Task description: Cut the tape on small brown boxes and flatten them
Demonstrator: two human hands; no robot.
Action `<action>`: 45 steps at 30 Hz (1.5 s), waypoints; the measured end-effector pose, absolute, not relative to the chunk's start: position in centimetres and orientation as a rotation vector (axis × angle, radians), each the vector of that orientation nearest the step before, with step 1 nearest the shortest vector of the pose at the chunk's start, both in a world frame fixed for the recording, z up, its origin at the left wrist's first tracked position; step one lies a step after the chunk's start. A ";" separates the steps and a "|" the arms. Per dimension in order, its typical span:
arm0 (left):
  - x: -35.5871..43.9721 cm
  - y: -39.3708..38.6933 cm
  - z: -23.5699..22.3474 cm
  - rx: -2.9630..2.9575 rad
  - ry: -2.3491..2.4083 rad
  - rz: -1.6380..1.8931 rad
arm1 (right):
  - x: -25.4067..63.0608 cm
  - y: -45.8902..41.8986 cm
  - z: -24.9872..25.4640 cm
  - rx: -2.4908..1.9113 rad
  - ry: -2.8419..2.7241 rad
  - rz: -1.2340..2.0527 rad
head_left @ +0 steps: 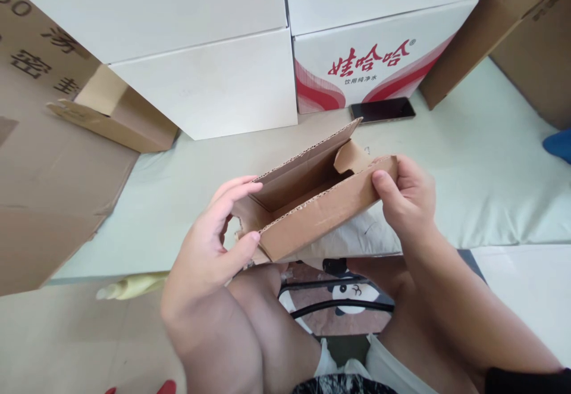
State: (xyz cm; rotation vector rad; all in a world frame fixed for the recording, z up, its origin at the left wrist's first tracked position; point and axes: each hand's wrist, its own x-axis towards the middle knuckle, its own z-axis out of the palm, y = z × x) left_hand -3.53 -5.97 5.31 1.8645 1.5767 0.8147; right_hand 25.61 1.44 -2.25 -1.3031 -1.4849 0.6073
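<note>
1. Small cardboard box (pixel 321 215): in both hands, over the near edge of the pale green surface (pixel 482 197), about mid-length. Can't tell if it touches down.
2. Box top is open, cavity faces up. Long axis slants, right end farther back. One end flap (pixel 352 156) folds inward at the right.
3. Left hand (pixel 200 254): clamped across the box's left end, fingers at the far wall, thumb at the near wall's corner.
4. Right hand (pixel 409 194): pinching the near wall's right end, thumb on the outer face.
5. Phone (pixel 383 110): dark screen up, toward the surface's far edge, against the foot of the red-printed carton (pixel 383 66).
6. Second small box (pixel 134 135): surface's far left corner, between the big brown carton (pixel 53 174) and the plain white carton (pixel 214 90).
7. Pale yellow bottle (pixel 138 285): beyond the near edge, left side.
</note>
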 end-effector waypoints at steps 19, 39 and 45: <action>-3.2 -5.8 5.5 1.873 1.579 0.803 | 25.4 1.5 -2.0 -1.299 -1.503 0.571; -3.0 -5.7 5.4 1.841 1.605 0.785 | 25.5 1.3 -2.7 -1.299 -1.462 0.618; -2.9 -5.7 5.5 1.840 1.602 0.793 | 25.5 1.2 -2.6 -1.297 -1.464 0.601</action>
